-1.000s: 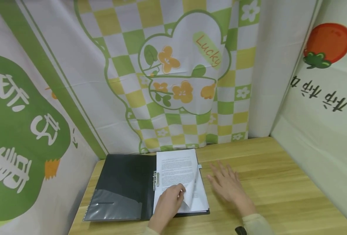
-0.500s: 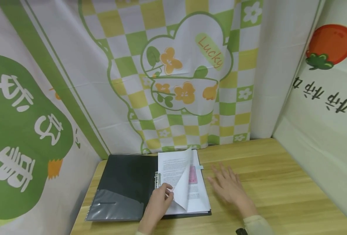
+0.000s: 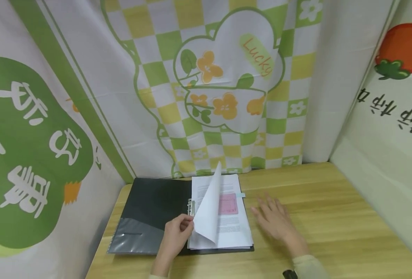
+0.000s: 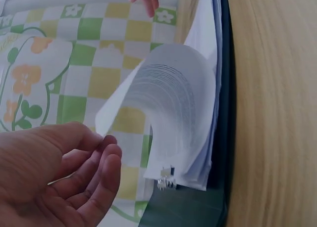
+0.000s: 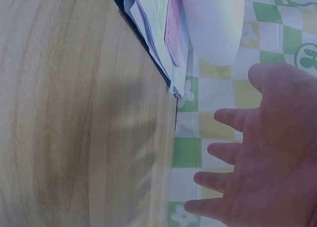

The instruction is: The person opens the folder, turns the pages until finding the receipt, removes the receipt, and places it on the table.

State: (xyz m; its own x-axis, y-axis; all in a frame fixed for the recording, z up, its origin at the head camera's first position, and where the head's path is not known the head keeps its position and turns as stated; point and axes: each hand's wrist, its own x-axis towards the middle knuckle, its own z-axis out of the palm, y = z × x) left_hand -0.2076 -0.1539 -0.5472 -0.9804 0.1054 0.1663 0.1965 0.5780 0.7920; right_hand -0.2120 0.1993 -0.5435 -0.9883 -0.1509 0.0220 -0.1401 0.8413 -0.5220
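Observation:
A black folder (image 3: 158, 197) lies spread on the table, with a stack of printed paper on its right side at a metal clip (image 3: 191, 207). My left hand (image 3: 175, 234) pinches the corner of the top sheet (image 3: 207, 217) between thumb and fingertips, and the sheet curls up and over toward the left. In the left wrist view that sheet (image 4: 168, 88) bends in an arch above the clip. Beneath it shows a printed page with a pink rectangle (image 3: 228, 204). My right hand (image 3: 275, 221), fingers spread and straight, is to the right of the folder, holding nothing.
A pale blue tab (image 3: 241, 195) sticks out from the stack's right edge. The folder's left cover has a clear pocket (image 3: 134, 237). Patterned cloth (image 3: 206, 151) hangs behind the wooden table (image 3: 328, 217), with printed sheeting on both sides.
My left hand has moved left, pulling the top sheet's corner across the stack. The sheet now curls higher, and the pink rectangle has come into sight. My right hand stays beside the folder.

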